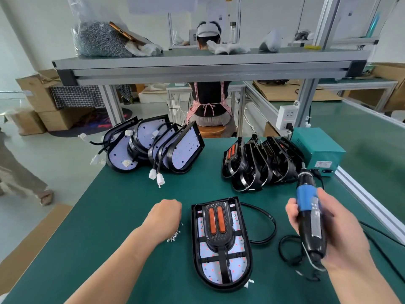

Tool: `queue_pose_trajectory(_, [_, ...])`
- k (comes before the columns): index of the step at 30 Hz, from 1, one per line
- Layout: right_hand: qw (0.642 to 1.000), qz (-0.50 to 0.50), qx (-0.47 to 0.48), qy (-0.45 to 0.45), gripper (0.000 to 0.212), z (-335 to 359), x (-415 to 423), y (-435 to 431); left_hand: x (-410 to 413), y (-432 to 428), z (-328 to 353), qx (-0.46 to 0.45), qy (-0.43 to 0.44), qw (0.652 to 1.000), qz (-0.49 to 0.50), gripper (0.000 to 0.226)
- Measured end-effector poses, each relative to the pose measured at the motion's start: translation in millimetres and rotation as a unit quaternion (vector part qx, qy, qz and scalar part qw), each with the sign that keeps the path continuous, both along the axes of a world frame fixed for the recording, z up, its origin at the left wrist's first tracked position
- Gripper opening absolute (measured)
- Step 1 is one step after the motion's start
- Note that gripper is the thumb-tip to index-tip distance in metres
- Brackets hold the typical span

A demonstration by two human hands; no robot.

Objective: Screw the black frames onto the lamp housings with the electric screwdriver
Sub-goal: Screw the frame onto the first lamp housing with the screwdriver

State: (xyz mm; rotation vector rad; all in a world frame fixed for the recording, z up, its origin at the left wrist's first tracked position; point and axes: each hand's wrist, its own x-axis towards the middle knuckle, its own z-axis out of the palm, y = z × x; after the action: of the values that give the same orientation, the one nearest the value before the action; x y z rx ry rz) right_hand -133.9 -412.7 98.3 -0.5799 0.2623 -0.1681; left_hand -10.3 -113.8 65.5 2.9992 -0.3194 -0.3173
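Observation:
A lamp housing (201,268) lies flat on the green mat in front of me, a black frame (218,224) with two orange strips set into it. My right hand (333,229) grips the electric screwdriver (310,218), black with a blue collar, held up right of the housing. My left hand (164,218) is curled over a small heap of loose screws (174,235) left of the housing; whether it pinches one is hidden. A pile of bare housings (153,145) stands at the back left. Stacked black frames (258,163) stand at the back right.
A teal power box (317,148) sits at the right rear beside a white socket strip (286,117). The screwdriver's black cable (282,249) loops on the mat. An aluminium shelf (208,62) spans overhead. A seated person (209,102) faces away beyond the table; another walks at the left.

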Motion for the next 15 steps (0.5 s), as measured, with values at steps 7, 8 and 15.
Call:
queue_pose_trajectory(7, [0.997,-0.041,0.043,-0.049,0.041,-1.6,3.0,3.6,-3.9,0.8,2.8,-0.141,-0.032,0.989,0.04,0.016])
queue_pose_trajectory(8, [0.995,-0.045,0.05,-0.067,0.048,-2.5,3.7,4.9,-4.8,0.9,4.3,-0.176,-0.043,0.982,0.052,0.016])
queue_pose_trajectory(15, [0.981,-0.092,0.061,-0.159,0.006,16.3,23.9,26.2,-22.3,-12.1,18.1,-0.412,-0.058,0.904,0.097,0.015])
